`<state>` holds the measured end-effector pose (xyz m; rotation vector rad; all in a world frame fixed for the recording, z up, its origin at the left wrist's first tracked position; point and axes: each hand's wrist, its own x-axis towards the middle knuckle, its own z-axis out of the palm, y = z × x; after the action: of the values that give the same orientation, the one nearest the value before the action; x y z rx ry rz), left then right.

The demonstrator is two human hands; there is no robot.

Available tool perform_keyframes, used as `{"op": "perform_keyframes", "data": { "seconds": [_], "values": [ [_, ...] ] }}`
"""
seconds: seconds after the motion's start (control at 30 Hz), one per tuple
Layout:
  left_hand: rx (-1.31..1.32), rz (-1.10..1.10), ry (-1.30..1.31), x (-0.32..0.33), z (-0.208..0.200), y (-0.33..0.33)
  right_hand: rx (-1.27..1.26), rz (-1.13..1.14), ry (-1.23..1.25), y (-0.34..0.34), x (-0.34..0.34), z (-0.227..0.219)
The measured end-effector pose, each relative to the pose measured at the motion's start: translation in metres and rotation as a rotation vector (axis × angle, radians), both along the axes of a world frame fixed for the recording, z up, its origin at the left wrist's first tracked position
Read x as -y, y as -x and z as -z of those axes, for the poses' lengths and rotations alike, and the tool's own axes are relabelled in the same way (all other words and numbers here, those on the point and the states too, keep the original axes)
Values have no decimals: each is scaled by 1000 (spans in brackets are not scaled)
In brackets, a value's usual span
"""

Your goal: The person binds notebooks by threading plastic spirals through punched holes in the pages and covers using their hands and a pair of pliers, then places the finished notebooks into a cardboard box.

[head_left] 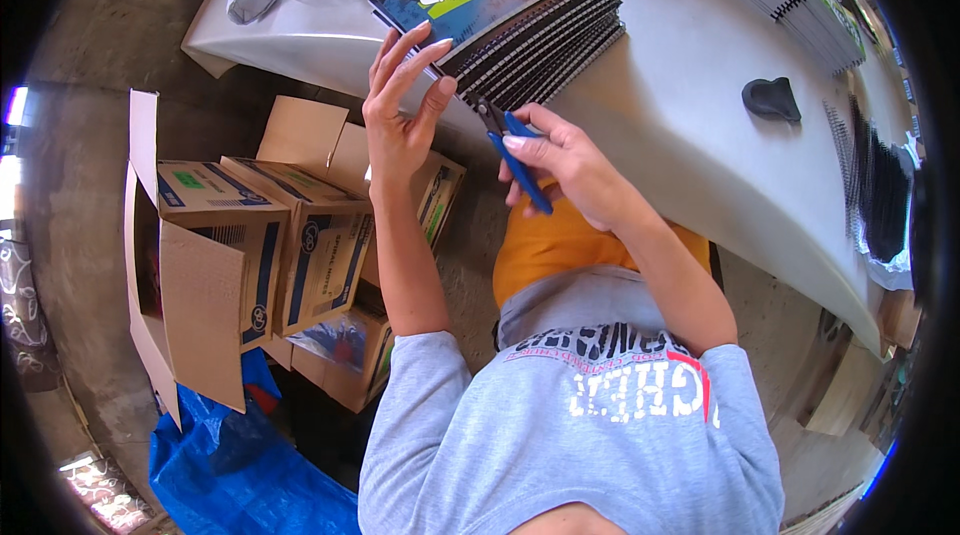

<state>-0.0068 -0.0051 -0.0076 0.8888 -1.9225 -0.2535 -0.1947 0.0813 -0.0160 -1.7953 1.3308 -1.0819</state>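
- Gripping small blue-handled cutters [515, 150], the right hand [565, 160] points their tip at the wire spine of the notebook stack [520, 20].
- Open-fingered, the left hand [400, 105] steadies the stack's near corner, holding nothing.
- Looks like wire-trimming; the tip must meet one coil end.
- Farther off lie loose black coils [880, 185].
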Motion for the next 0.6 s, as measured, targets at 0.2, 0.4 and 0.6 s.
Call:
{"op": "perform_keyframes", "data": {
  "seconds": [0.2, 0.4, 0.6],
  "values": [
    [0, -9, 12, 2, 3, -2, -494, 243, 309, 2, -8, -2],
    [-15, -8, -9, 2, 4, -2, -514, 268, 354, 0, 0, 2],
    [-14, 14, 16, 3, 3, -1, -556, 282, 439, 5, -1, 7]
  ]
}}
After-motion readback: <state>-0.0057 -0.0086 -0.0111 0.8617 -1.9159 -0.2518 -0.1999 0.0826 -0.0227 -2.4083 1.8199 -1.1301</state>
